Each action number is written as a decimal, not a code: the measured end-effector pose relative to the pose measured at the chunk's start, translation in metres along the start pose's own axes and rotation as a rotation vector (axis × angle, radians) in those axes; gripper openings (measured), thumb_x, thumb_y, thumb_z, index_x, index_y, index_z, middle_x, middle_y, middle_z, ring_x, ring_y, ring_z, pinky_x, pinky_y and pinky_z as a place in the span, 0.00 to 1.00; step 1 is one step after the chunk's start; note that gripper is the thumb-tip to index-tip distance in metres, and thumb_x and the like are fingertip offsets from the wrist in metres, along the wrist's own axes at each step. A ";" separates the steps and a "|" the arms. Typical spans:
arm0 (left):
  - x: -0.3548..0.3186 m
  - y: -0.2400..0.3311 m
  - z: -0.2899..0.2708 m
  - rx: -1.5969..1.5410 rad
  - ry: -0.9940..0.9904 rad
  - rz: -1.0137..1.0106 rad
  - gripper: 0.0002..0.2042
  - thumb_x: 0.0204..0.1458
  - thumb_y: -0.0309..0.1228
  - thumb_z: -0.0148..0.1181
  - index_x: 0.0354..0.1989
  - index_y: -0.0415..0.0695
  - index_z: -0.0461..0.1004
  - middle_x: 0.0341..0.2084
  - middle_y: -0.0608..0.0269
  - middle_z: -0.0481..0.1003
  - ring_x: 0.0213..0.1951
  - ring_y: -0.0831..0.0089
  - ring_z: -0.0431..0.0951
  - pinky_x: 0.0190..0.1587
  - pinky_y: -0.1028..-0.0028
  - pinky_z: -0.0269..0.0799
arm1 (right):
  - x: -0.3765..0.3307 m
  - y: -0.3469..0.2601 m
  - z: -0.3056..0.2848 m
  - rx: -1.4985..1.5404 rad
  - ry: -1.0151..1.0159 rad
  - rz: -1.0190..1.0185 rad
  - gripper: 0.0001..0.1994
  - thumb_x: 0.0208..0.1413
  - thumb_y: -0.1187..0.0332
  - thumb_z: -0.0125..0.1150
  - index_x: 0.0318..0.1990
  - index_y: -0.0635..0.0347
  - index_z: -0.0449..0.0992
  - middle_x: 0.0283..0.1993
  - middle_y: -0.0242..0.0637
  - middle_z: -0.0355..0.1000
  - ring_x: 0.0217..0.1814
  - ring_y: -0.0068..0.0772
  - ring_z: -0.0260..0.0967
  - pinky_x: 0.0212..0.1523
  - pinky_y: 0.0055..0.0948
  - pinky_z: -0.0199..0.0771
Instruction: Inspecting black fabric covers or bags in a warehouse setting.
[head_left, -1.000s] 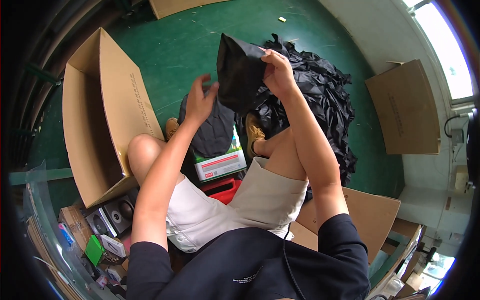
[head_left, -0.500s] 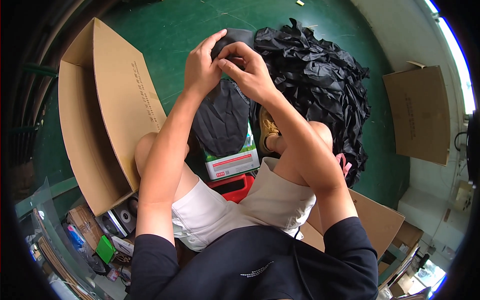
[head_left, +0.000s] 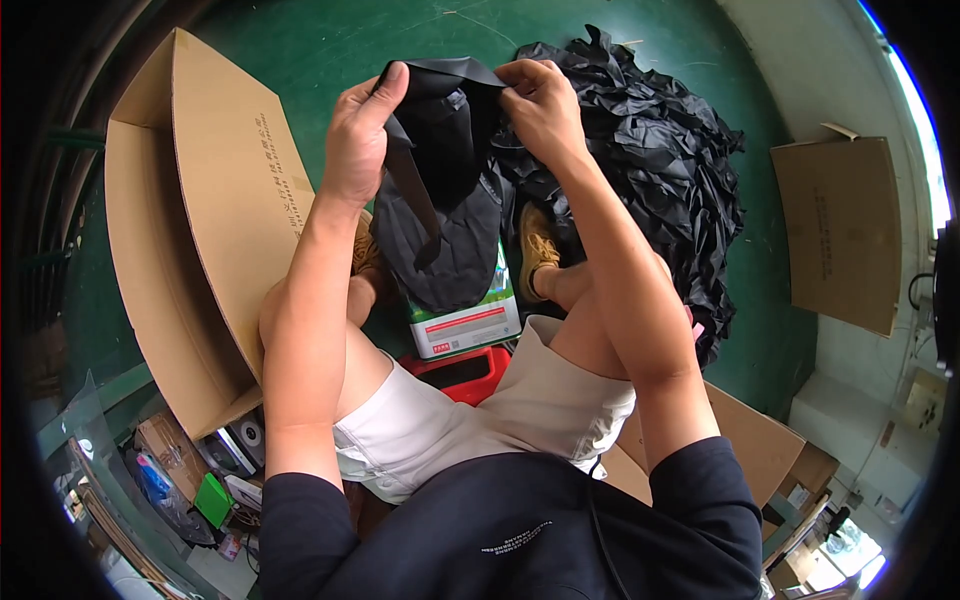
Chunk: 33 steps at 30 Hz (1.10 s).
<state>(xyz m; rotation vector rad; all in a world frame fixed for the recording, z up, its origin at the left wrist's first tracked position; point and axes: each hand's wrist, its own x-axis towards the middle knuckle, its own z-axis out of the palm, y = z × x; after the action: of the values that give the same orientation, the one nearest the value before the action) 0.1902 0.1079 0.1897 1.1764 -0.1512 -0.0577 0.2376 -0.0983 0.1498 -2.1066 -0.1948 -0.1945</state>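
Observation:
A thin black fabric piece hangs stretched between my two hands, its upper edge pulled nearly straight. My left hand grips the left corner, thumb pressed on top. The right corner is pinched in my right hand, between thumb and fingers. Beneath the hanging cloth, a flat black fabric piece with a rounded end lies over a white and green box between my legs. A large heap of crumpled black fabric pieces rests on the floor to the right, just beyond my right hand.
An open cardboard box stands at my left. Another carton leans on the right wall, and more cardboard lies by my right hip. A red plastic item sits between my thighs. Assorted goods fill the lower left.
My hands, close together before, have moved apart to left and right. The black fabric that was bunched between them is now spread out and hangs down over the box.

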 end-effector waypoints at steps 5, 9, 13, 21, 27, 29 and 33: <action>-0.001 0.007 -0.010 -0.291 0.053 -0.094 0.15 0.63 0.39 0.52 0.41 0.40 0.79 0.38 0.64 0.80 0.39 0.75 0.79 0.47 0.76 0.72 | 0.004 0.004 -0.006 0.390 -0.140 0.212 0.08 0.58 0.73 0.57 0.42 0.65 0.78 0.37 0.32 0.73 0.41 0.17 0.67 0.40 0.21 0.68; 0.002 0.013 -0.014 -0.370 0.204 -0.138 0.13 0.62 0.37 0.54 0.41 0.40 0.78 0.38 0.63 0.80 0.40 0.74 0.79 0.47 0.75 0.72 | 0.003 -0.005 -0.019 0.879 -0.215 0.232 0.06 0.64 0.74 0.52 0.44 0.60 0.74 0.40 0.26 0.73 0.37 0.15 0.68 0.40 0.17 0.69; 0.009 0.005 -0.038 -0.210 0.259 -0.156 0.12 0.61 0.36 0.55 0.42 0.39 0.77 0.38 0.63 0.80 0.40 0.73 0.79 0.47 0.74 0.73 | 0.004 -0.006 -0.029 1.239 -0.313 0.325 0.07 0.63 0.74 0.51 0.45 0.63 0.74 0.41 0.32 0.76 0.41 0.23 0.74 0.46 0.24 0.75; 0.006 0.013 -0.041 -0.500 0.129 -0.243 0.18 0.63 0.43 0.50 0.41 0.38 0.77 0.39 0.57 0.80 0.41 0.66 0.80 0.50 0.67 0.75 | 0.001 -0.021 -0.046 1.434 -0.501 0.374 0.10 0.65 0.66 0.52 0.44 0.62 0.74 0.40 0.36 0.78 0.37 0.27 0.78 0.40 0.26 0.81; 0.009 0.006 -0.058 -0.806 -0.227 -0.113 0.23 0.66 0.46 0.42 0.42 0.38 0.78 0.41 0.53 0.80 0.43 0.59 0.80 0.53 0.62 0.74 | 0.005 -0.006 -0.039 1.606 -0.663 0.293 0.18 0.63 0.58 0.56 0.49 0.64 0.71 0.42 0.40 0.77 0.42 0.32 0.77 0.45 0.32 0.80; 0.013 0.001 -0.065 -0.830 -0.185 -0.082 0.23 0.66 0.46 0.42 0.44 0.38 0.77 0.43 0.52 0.79 0.46 0.59 0.80 0.54 0.61 0.73 | 0.005 0.010 -0.042 1.767 -0.800 0.256 0.24 0.61 0.53 0.58 0.53 0.66 0.70 0.48 0.44 0.77 0.49 0.36 0.77 0.51 0.36 0.78; 0.012 0.002 -0.068 -0.926 -0.077 -0.077 0.21 0.67 0.45 0.42 0.51 0.40 0.74 0.50 0.51 0.76 0.54 0.56 0.75 0.61 0.57 0.67 | 0.004 0.007 -0.045 1.948 -0.800 -0.012 0.51 0.42 0.42 0.72 0.68 0.66 0.56 0.69 0.52 0.58 0.70 0.52 0.58 0.70 0.53 0.54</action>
<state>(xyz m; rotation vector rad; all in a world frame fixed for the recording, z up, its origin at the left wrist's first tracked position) 0.2118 0.1696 0.1672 0.2544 -0.1239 -0.2156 0.2398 -0.1401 0.1680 -0.1308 -0.5544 0.6360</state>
